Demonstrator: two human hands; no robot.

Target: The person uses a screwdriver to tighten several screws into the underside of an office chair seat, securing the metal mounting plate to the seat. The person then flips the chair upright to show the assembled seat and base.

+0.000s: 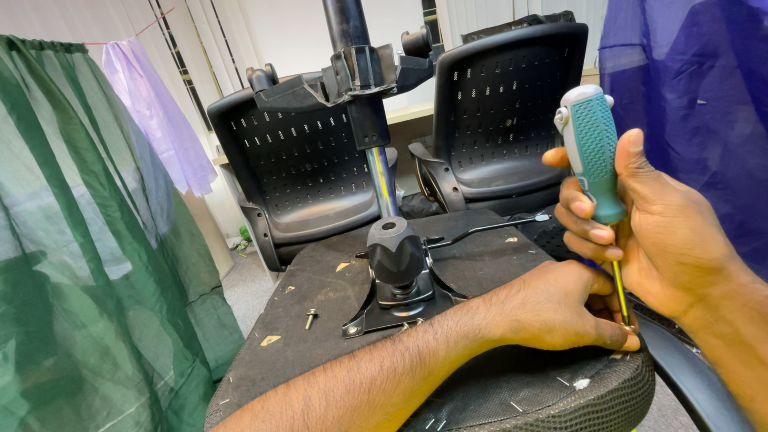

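My right hand (648, 228) grips the teal and grey handle of a screwdriver (594, 156), held upright with its yellow shaft pointing down at the near right edge of an upturned office chair seat (336, 336). My left hand (560, 308) reaches across the seat's black underside, fingers pinched around the shaft's tip by the seat edge. A black metal tilt mechanism (400, 292) with a lever (488, 229) and a gas lift column (382, 180) stands on the seat's middle.
A loose screw (310, 319) lies on the seat underside left of the mechanism. Two black perforated chair shells (308, 172) (500, 112) stand behind. Green cloth (88, 256) hangs at left, blue cloth (696, 88) at right.
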